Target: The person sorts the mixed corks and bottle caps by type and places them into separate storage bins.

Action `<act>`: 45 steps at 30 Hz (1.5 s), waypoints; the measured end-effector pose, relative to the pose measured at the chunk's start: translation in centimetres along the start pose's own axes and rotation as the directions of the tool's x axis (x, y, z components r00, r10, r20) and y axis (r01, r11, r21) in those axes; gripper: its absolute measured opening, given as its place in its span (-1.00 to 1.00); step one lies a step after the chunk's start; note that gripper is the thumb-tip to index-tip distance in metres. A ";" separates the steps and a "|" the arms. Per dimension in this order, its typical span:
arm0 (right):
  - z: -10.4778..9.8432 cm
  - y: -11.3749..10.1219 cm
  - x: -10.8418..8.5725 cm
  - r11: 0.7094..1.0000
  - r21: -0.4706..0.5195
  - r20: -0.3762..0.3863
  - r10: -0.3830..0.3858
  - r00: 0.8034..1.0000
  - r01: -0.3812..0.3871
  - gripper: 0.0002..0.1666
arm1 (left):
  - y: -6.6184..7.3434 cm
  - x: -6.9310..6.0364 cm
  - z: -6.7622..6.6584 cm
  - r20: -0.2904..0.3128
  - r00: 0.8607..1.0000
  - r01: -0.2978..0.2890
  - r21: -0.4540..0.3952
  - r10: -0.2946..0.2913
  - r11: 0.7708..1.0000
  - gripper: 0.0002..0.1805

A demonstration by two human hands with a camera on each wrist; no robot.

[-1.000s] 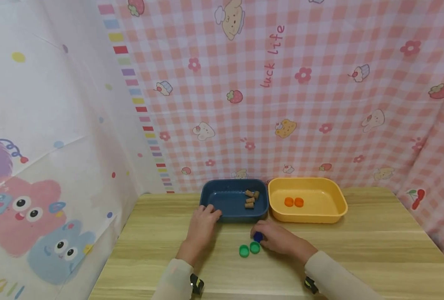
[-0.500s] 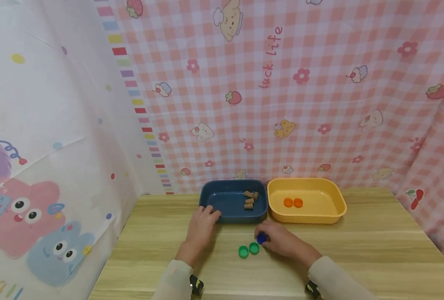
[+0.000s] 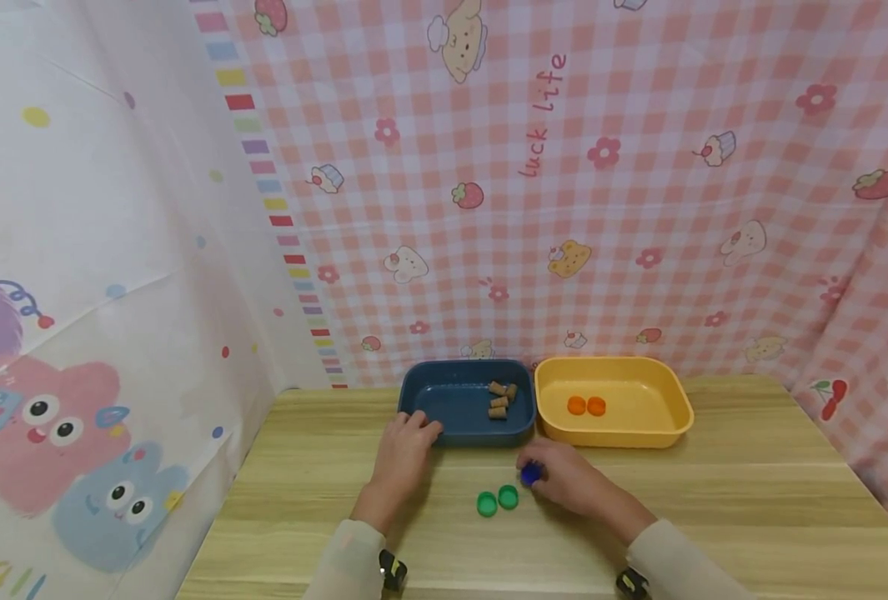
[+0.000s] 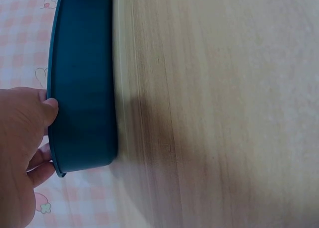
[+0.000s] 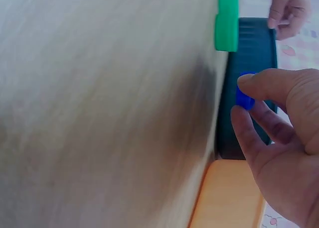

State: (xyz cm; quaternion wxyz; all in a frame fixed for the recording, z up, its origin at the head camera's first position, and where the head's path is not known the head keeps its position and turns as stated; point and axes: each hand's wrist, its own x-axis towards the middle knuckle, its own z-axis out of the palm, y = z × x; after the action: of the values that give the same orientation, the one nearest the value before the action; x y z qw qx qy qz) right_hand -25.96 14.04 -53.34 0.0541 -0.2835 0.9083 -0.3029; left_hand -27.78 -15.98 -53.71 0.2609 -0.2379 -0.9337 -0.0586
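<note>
My right hand (image 3: 567, 482) pinches a small round blue cap (image 5: 244, 92) between thumb and fingers, in front of the two containers. In the right wrist view the cap appears just off the wooden table. Two green caps (image 3: 486, 503) lie side by side on the tabletop to its left, hollow side up. At the near left corner of a dark blue tray (image 3: 451, 435), my left hand (image 3: 404, 454) grips the rim. The left wrist view shows the thumb over that rim, with part of the fingers hidden behind the wall.
Inside the blue tray several corks (image 3: 499, 402) lie at the right. A yellow tray (image 3: 642, 421) stands against its right side, with two orange caps (image 3: 586, 406) in it. Behind the wooden table (image 3: 759, 483) hangs a pink checked cloth (image 3: 639, 200).
The right hand has shifted a little to the right with the blue cap, away from the green caps. The left hand has stayed at the blue tray's rim.
</note>
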 end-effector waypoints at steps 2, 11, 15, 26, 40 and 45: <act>-0.1 -0.2 -0.1 0.999 0.034 -0.014 0.030 0.999 -0.029 -0.71 | 0.0 0.0 0.0 -0.001 1.000 0.001 0.001 -0.001 1.000 -0.81; -1.3 -0.6 -1.0 0.972 0.187 -0.069 0.156 0.985 -0.141 -0.67 | 0.1 0.0 0.0 -0.014 1.000 0.003 0.006 -0.003 1.000 -0.78; -2.2 -0.6 -1.3 0.953 0.243 -0.075 0.203 0.976 -0.179 -0.66 | 0.0 0.0 -0.1 -0.007 1.000 0.002 0.008 -0.002 1.000 -0.77; -4.7 -0.3 -1.0 0.984 0.108 -0.190 0.159 0.969 -0.140 -0.65 | 0.0 0.0 -0.1 0.017 1.000 0.010 0.006 -0.010 1.000 -0.78; -7.6 2.3 -0.9 0.991 0.013 -0.258 0.131 0.957 -0.132 -0.67 | 0.2 0.0 -0.3 0.020 1.000 0.014 0.008 -0.014 1.000 -0.76; -8.5 3.5 -1.1 0.990 -0.002 -0.297 0.136 0.945 -0.143 -0.68 | 0.2 0.0 -0.3 0.009 1.000 0.009 0.003 -0.009 1.000 -0.75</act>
State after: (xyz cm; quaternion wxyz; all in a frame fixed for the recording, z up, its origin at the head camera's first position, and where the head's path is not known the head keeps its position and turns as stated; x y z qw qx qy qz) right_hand -29.03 21.35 -48.54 -0.0647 -0.1707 0.9274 -0.3264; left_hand -27.49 -15.87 -53.47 0.2567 -0.2336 -0.9361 -0.0574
